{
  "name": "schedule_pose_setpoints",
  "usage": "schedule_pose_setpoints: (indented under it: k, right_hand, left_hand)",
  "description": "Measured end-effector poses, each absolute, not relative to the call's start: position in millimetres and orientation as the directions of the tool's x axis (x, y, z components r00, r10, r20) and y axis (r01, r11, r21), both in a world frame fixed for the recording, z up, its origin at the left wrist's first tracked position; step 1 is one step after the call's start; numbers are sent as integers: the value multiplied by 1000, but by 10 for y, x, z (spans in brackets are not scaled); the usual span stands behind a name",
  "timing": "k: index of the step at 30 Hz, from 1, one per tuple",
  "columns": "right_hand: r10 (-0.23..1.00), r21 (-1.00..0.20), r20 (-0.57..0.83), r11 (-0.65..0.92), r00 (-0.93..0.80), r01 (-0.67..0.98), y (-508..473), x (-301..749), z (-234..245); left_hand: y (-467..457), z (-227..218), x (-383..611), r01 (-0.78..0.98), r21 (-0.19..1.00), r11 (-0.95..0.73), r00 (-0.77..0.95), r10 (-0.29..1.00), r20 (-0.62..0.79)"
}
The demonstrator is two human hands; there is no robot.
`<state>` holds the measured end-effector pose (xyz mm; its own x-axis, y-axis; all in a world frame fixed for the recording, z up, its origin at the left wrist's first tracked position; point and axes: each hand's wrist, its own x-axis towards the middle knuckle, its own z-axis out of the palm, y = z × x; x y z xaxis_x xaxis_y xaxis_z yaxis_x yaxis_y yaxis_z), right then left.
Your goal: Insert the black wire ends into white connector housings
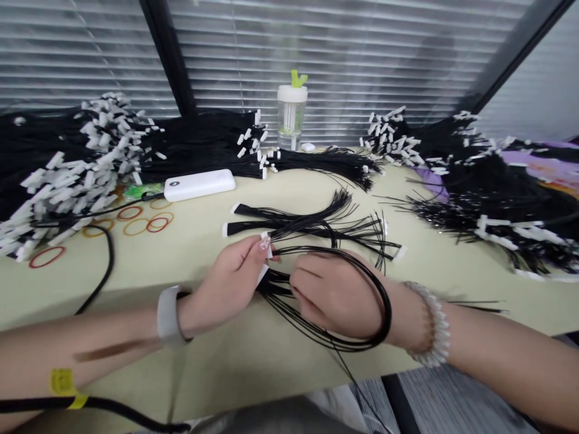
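My left hand (226,283) pinches a white connector (266,246) between thumb and fingers. Thin black wires run from this connector and curve in a loop (385,307) around my right hand. A second white connector (262,274) shows just below the left fingers, with black wires fanning from it. My right hand (337,292) is closed around black wires inside the loop; its fingertips are hidden. One loose wire (350,374) hangs toward the table's front edge. Just beyond the hands lie short black wire bundles (294,226) with white end connectors.
Heaps of black cables with white connectors (85,169) fill the back left, and more (515,232) lie at right. A white power bank (199,184) has a black cable attached. Rubber bands (136,226) lie beside it. A clear cup (292,117) stands before the blinds.
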<state>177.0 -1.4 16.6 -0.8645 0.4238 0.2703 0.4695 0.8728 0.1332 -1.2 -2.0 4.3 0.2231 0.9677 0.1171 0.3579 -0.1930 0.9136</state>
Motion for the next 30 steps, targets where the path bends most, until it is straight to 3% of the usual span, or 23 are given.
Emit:
schedule_pose_setpoints:
  k: [2,5,8,11,12,14,16,19,23,27,30]
  right_hand:
    - [439,157,269,858,-857,489,19,1817,192]
    - [574,98,224,791,-788,604,122,1962,285]
    - [698,-53,231,705,-678,707,285,2146,403]
    - [796,-301,417,577,-439,759,469,2299,486]
    - [818,-440,486,533,-308,722,528,2339,503]
    - [844,-722,534,488,-54,489,632,2404,531]
    - [852,-846,514,484,101,225,693,2442,560]
    - [831,-847,531,514,168,137,656,2427,608]
    - [820,-747,551,566,-152,349,394,2253,612]
    - [701,-449,544,707,-461,546,175,2032,505]
    - [623,-292,522,772,-583,564,139,1931,396]
  left_hand:
    - [-19,38,-14,358,914,-189,215,970,117]
    - [-18,28,-15,361,914,-186,202,972,118]
    - [-16,20,-15,348,920,-181,194,974,119]
    - [-17,11,-20,327,926,-187,189,973,130]
    - [-18,8,-23,326,926,-189,190,973,132]
    - [-22,4,-29,330,924,-191,197,972,130]
    - [-26,1,-36,333,923,-192,208,970,127]
    - [-32,1,-39,333,920,-208,220,966,139]
    - [-36,-4,-38,340,919,-198,237,964,120]
    - [-41,-11,-40,338,923,-185,255,962,99]
    - [-49,-14,-44,361,909,-208,275,955,110]
